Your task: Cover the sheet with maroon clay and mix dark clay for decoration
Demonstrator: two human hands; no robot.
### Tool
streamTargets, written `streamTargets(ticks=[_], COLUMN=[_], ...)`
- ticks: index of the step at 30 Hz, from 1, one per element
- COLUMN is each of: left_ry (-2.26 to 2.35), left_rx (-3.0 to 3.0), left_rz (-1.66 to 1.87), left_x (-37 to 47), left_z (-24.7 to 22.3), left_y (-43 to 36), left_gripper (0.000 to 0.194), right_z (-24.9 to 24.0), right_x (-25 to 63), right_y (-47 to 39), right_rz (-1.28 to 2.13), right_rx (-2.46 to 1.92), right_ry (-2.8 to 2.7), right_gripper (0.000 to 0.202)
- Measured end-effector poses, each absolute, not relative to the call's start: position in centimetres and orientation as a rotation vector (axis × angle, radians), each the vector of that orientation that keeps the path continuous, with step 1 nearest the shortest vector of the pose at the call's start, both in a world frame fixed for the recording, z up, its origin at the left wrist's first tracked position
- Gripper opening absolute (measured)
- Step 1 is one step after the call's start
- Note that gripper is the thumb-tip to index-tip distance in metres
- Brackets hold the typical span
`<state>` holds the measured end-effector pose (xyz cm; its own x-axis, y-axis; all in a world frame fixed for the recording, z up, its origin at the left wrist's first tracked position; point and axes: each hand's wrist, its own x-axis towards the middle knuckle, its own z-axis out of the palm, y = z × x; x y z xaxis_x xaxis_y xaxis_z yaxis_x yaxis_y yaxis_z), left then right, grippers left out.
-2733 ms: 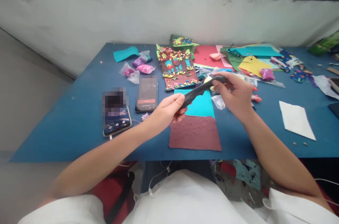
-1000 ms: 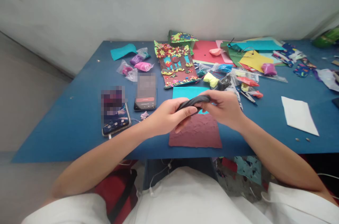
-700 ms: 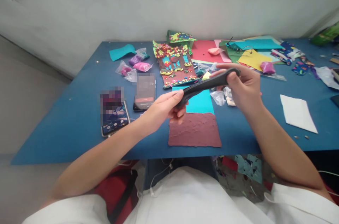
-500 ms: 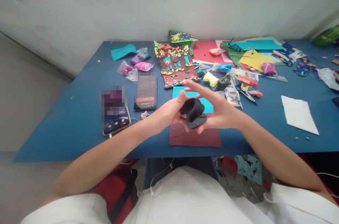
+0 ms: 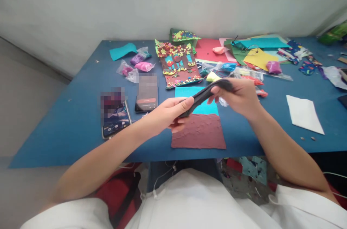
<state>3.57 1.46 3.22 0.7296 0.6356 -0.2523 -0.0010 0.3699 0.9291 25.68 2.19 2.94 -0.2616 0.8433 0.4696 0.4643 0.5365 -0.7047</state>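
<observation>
A strip of black soft material [image 5: 202,95] is stretched slantwise between my two hands, above the table. Its lower left end is gripped by my left hand [image 5: 177,110], thumb on top. My right hand [image 5: 240,95] pinches the upper right end, which is higher and farther back. Beneath them lies a sheet whose back part is turquoise [image 5: 189,92] and whose front part is covered in brown clay [image 5: 199,133]. Behind it rests a decorated clay picture [image 5: 180,64] with flowers and brown shapes.
Two phones, one [image 5: 146,93] upright and one [image 5: 116,117] nearer, lie left of the sheet. Bagged clay [image 5: 145,66] sits behind them. Coloured papers [image 5: 260,59] and more packets are at the back right. A white sheet [image 5: 305,115] lies right.
The black material, curled up between my hands before, is now pulled out into a long strip. My right hand has moved right and back and closed on its end. The camera view shifted slightly.
</observation>
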Motion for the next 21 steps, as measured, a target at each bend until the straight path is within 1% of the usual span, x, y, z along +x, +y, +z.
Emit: streamTargets(ticks=[3, 4, 5, 7, 9, 10, 11, 12, 14, 16, 17, 19, 21], left_ry=[0.700, 0.703, 0.705, 0.703, 0.686, 0.660, 0.624, 0.587, 0.556, 0.596, 0.625, 0.653, 0.653], left_rx=[1.082, 1.059, 1.039, 1.022, 1.041, 1.057, 1.080, 1.113, 1.205, 1.319, 1.370, 1.426, 1.420], left_rz=[0.497, 0.512, 0.521, 0.520, 0.489, 0.467, 0.443, 0.409, 0.323, 0.229, 0.188, 0.173, 0.222], left_x=[3.6, 3.7, 3.8, 4.0, 4.2, 4.3, 4.3, 4.2, 4.0, 3.8, 3.7, 3.5, 3.5], left_z=[3.2, 3.1, 3.1, 3.0, 3.0, 2.9, 2.8, 2.7, 2.4, 2.1, 2.0, 2.1, 2.3], left_y=[1.8, 1.9, 1.9, 1.9, 1.7, 1.6, 1.5, 1.3, 1.2, 1.3, 1.4, 1.5, 1.6], left_gripper=[0.051, 0.052, 0.054, 0.059, 0.065, 0.068, 0.071, 0.073, 0.071, 0.061, 0.055, 0.048, 0.049], right_z=[2.6, 2.4, 2.3, 2.0, 1.8, 1.6, 1.5, 1.3, 1.0, 0.8, 0.8, 1.0, 1.3], right_x=[26.8, 27.0, 27.0, 26.5, 25.4, 24.9, 24.3, 23.9, 23.4, 23.3, 23.4, 23.5, 23.6], right_y=[3.4, 3.6, 3.7, 3.5, 2.8, 2.3, 1.9, 1.6, 1.1, 0.9, 0.9, 0.9, 1.0], right_rz=[0.246, 0.190, 0.188, 0.337, 0.550, 0.629, 0.682, 0.716, 0.739, 0.701, 0.663, 0.598, 0.578], right_rx=[-1.141, -1.102, -1.032, -0.866, -0.747, -0.718, -0.712, -0.722, -0.748, -0.783, -0.796, -0.802, -0.795], right_ry=[-1.628, -1.573, -1.565, -1.685, -1.881, -1.976, -2.057, -2.126, -2.229, -2.283, -2.291, -2.278, -2.245], right_gripper=[0.022, 0.028, 0.040, 0.068, 0.089, 0.095, 0.096, 0.091, 0.068, 0.045, 0.037, 0.031, 0.025])
